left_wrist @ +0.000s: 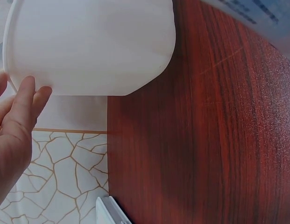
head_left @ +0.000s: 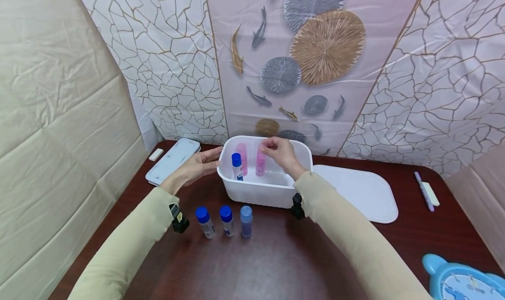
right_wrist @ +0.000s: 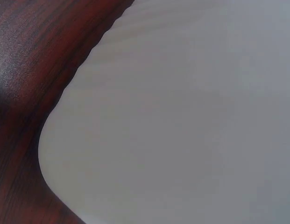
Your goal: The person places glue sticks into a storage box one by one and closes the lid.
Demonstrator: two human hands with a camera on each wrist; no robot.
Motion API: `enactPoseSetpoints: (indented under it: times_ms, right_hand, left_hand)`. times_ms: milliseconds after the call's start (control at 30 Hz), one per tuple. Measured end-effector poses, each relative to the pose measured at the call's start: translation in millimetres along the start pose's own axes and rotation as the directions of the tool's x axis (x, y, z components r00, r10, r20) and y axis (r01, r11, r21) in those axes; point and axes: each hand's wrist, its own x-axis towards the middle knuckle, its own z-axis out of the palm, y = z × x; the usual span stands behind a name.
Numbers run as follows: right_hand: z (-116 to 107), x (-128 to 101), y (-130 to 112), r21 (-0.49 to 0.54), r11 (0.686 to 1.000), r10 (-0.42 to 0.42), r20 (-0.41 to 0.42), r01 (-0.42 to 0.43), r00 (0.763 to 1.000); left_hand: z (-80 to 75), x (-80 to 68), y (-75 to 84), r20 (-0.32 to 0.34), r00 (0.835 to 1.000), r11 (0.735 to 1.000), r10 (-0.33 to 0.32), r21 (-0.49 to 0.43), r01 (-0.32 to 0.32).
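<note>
Two hands at work on one white rectangular plastic tub [head_left: 252,190], which stands mid-table on the dark red wood-grain table [head_left: 276,256].

Your right hand [head_left: 278,153] reaches over the tub's rim and pinches the top of a pink translucent bottle [head_left: 260,163] standing upright inside. A second pink bottle [head_left: 242,157] stands just beside it at 9 o'clock, and a blue-capped clear bottle [head_left: 236,165] in front of that, near the tub's left wall.

Your left hand [head_left: 201,164] lies flat-fingered against the tub's left outer wall, fingers straight, gripping nothing.

Three more bottles stand in a row at 6 o'clock of the tub, apart from it: two blue-capped clear ones [head_left: 205,222] [head_left: 226,220] and one pale blue bottle [head_left: 246,221].

Edges and room: a white flat lid [head_left: 363,195] lies touching or just beside the tub at 3 o'clock; a pale rectangular case [head_left: 173,160] lies at 10 o'clock, near your left hand. Bare tabletop lies open at 6 o'clock beyond the bottle row.

The left wrist view alone shows the fingertips [left_wrist: 28,88] meeting the tub's curved wall. The right wrist view shows only the lid's rounded corner [right_wrist: 182,121] on the wood; your right hand is out of it.
</note>
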Motion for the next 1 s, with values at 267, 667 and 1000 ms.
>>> enactPoseSetpoints:
  times_ms: [267,667,1000]
  right_hand:
    - [1.7,2.7,0.4,-0.048,0.999,0.022,0.018,-0.021,1.0]
    - [1.8,3.3,1.4,-0.049,0.999,0.022,0.069,-0.019,0.997]
    - [-12.8,-10.0,-10.3,-0.038,0.989,-0.145,0.02,0.146,0.989]
  left_hand:
    - [0.3,0.5,0.7,-0.011,1.0,1.0,-0.011,-0.003,0.011]
    - [0.4,0.4,0.9,-0.006,1.0,1.0,-0.01,-0.01,0.01]
    - [0.7,0.3,1.7,0.005,1.0,1.0,-0.003,-0.021,0.003]
